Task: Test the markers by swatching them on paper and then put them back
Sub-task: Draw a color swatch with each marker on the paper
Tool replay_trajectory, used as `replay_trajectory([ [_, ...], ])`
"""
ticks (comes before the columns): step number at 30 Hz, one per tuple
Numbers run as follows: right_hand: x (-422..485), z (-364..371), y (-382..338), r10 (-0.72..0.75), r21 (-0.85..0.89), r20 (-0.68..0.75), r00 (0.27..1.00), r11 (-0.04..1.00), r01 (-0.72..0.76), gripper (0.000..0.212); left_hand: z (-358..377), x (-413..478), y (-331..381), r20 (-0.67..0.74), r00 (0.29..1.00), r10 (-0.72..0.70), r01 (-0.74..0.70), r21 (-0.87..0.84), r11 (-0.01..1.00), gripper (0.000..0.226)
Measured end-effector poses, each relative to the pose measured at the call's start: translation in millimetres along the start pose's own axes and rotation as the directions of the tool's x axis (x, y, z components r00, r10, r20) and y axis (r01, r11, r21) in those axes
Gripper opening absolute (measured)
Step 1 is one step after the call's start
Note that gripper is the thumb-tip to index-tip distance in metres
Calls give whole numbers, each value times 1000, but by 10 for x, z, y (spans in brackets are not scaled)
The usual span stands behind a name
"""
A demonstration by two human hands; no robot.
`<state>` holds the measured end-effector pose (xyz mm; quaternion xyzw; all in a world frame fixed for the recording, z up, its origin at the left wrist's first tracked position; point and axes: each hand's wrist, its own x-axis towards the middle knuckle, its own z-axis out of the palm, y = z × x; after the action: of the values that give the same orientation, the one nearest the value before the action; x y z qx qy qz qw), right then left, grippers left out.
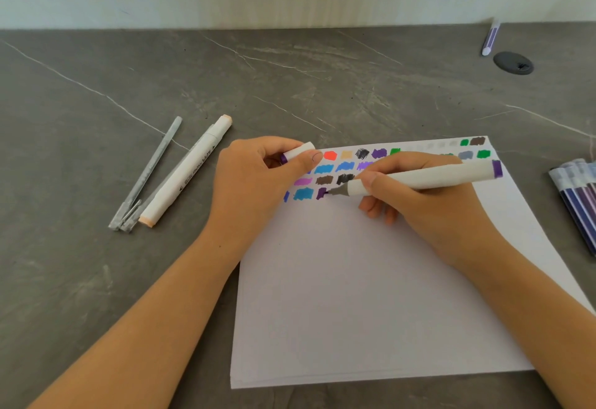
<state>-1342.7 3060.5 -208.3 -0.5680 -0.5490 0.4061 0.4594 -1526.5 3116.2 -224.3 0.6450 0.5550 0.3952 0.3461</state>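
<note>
Purple marker being swatched on paper, its cap held in the other hand.

The right hand (429, 208) has its fingers curled round a white-barrelled purple marker (435, 175), gripping it near the nib as for writing. The tip meets the paper (371, 295) at a purple patch just beyond the fingertips, at the end of the lowest row of colour swatches (324, 168). The left hand (254, 179), close beside it over the sheet's upper left corner, curls round the marker's white cap (300, 150), likely to have it ready for recapping while steadying the sheet. Further left of that hand, a peach-ended marker (185, 171) and clear pens (145, 173) lie on the grey table (96, 102), apparently set aside. Right of the writing hand, at the frame's edge, lies a bundle of dark pens (577, 195).
</note>
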Motion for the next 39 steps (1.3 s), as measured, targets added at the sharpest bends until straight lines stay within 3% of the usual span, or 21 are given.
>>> replay_trajectory([
  [5,6,-1,0,1,-4,-9,1000,1000,-1,10,-5,2,-1,8,1000,1,-1,2,1000,21],
  [15,3,2,0,20,7,-12,1000,1000,-20,11,-13,-12,13,8,1000,23,-22,-33,999,5],
  [39,15,-18,29,18,31,-73,997,999,-16,13,-7,-2,-9,11,999,49,-49,-23,999,5],
])
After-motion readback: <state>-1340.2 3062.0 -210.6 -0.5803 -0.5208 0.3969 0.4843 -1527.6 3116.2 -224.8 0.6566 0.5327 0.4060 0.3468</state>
